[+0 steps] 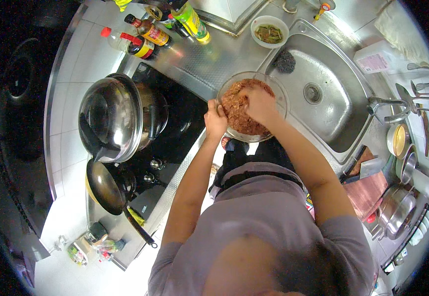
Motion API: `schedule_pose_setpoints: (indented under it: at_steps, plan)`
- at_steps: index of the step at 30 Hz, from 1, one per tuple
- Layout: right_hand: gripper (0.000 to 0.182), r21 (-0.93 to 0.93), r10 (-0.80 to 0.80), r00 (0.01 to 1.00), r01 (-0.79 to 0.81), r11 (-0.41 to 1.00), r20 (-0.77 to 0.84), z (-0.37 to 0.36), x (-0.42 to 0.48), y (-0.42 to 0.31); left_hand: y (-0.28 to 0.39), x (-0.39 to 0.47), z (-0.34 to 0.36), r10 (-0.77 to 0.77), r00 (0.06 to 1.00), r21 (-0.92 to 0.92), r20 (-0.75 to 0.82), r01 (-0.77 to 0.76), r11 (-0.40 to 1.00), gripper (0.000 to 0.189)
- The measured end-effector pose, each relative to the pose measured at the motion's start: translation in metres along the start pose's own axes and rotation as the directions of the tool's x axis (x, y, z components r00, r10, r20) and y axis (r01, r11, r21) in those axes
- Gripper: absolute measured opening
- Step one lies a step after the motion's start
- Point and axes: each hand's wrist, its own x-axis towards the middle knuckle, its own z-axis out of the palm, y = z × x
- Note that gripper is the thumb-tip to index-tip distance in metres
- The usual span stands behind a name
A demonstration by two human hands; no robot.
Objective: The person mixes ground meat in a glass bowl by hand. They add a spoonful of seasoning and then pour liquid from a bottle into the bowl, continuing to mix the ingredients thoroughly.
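Note:
A clear bowl (283,97) sits at the counter's front edge, beside the sink, filled with a reddish-brown minced mixture (241,119) that looks like ground meat. My left hand (215,118) grips the bowl's left rim, thumb on the inner side. Inside the bowl, my right hand (261,105) presses into the mixture. Its fingertips are sunk in it and slightly blurred, so how far they are closed is hidden.
Right of the bowl is a steel sink (332,122) with a dark scouring pad (285,62). A bowl of greens in liquid (268,34) stands behind. Left, the black cooktop (184,114) carries a lidded pot (110,118) and a frying pan (105,188). Sauce bottles (151,31) line the back.

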Motion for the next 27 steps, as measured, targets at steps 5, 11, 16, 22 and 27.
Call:
schedule_pose_setpoints:
  at_steps: [5,11,16,22,27]
  plan:
    - [0.036,-0.184,0.004,1.000,-0.005,0.983,-0.005,0.027,-0.011,0.002,-0.009,0.001,0.006,0.088,0.993,-0.022,-0.085,-0.090,0.996,0.016]
    - [0.063,0.306,0.168,0.882,-0.323,0.896,0.440,0.069,0.009,0.046,0.005,0.000,0.002,0.044,0.998,-0.033,-0.052,-0.046,0.998,0.017]
    - [0.049,0.796,0.142,0.924,-0.377,0.474,0.354,-0.011,-0.001,0.013,0.004,0.000,0.002,0.000,0.998,0.008,-0.068,0.000,1.000,0.019]
    - [0.040,0.624,-0.143,0.988,0.148,0.767,-0.058,-0.141,-0.010,-0.073,0.003,-0.003,-0.002,0.022,0.995,-0.022,-0.093,-0.024,0.999,0.018]
    - [0.039,0.203,-0.213,0.969,0.234,0.951,-0.122,-0.052,-0.030,-0.028,0.005,0.004,0.001,-0.033,0.999,-0.001,-0.024,0.033,0.999,0.018]
